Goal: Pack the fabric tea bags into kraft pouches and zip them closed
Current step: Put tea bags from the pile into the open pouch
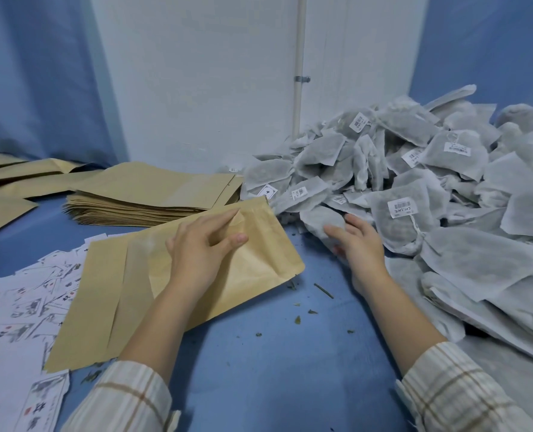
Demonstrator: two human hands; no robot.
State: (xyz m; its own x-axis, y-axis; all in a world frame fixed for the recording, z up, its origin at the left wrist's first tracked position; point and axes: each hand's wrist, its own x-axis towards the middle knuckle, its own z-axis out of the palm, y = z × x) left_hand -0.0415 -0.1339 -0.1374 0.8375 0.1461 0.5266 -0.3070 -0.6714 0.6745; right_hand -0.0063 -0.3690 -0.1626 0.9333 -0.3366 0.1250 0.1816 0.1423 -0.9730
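Plaid sleeves [125, 397], one on each forearm, nearest the camera.
Printed paper labels [19, 310], scattered on the blue table [290, 369] outboard of the left fingers.
Loose leaf fragments [298, 319] on the table, between the two wrists.
Left hand [196, 251]: rests on a kraft pouch [103, 307] lying flat; fingers slightly bent, fingertips at the pouch's mouth end, thumb laid on the paper.
Right hand [357, 244]: fingers curled round one fabric tea bag [318, 221] at the near edge of the heap.
Heap of tea bags [430, 182], some barcoded, beyond and outboard of the right fingers.
Stack of flat kraft pouches [147, 194], beyond the left fingertips.
More pouches [16, 176], far left.
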